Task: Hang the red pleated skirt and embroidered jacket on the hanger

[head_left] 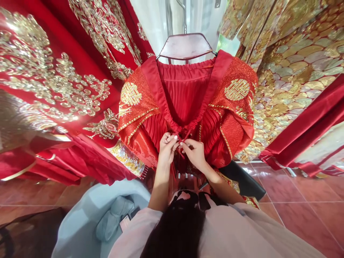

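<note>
A red jacket [231,107] with gold embroidered shoulders hangs on a hanger [185,46] in front of me, over a red pleated lining [185,89]. Its two front edges meet at a thin red tie cord [182,140] at the middle. My left hand [167,146] pinches one end of the cord with closed fingers. My right hand [194,150] pinches the other end, right beside the left, the fingertips nearly touching. Both hands sit against the jacket's front closure.
Red garments with gold embroidery [53,89] hang at the left, gold scaled ones [295,64] at the right. A light blue bag [88,218] lies on the red tiled floor [309,211] at lower left. A black object [244,181] sits below the jacket.
</note>
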A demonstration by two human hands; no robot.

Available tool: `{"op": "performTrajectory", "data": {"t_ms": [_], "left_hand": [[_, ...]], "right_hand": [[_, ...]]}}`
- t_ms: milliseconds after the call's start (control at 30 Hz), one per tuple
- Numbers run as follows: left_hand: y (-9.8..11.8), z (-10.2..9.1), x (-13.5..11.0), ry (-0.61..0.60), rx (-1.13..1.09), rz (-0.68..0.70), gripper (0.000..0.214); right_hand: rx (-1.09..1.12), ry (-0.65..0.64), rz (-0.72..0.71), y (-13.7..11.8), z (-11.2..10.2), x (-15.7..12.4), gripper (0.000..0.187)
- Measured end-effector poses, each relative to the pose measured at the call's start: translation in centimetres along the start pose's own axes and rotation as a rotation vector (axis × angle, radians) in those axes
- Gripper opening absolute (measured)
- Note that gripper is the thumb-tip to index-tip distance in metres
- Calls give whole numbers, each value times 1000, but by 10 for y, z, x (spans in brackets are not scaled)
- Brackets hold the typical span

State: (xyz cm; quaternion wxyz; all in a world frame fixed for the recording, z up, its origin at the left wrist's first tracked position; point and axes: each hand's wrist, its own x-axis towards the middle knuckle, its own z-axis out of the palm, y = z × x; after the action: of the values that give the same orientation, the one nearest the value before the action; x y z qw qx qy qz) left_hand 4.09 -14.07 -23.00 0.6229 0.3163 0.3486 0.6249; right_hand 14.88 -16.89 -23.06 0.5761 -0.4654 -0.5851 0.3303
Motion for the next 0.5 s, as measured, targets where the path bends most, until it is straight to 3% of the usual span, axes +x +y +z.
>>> {"op": "performTrajectory", "data": {"t_ms": [133, 267, 500], "left_hand": [[2, -7, -4, 12, -39, 30, 41], [17, -11, -12, -80, -45, 216, 29], [49, -43, -16, -53, -230, 495, 23]], "right_hand": [[24, -14, 8, -1, -2, 1, 18], [63, -39, 27, -5, -5, 0, 20], [104, -69, 70, -9, -7, -1, 19]]}}
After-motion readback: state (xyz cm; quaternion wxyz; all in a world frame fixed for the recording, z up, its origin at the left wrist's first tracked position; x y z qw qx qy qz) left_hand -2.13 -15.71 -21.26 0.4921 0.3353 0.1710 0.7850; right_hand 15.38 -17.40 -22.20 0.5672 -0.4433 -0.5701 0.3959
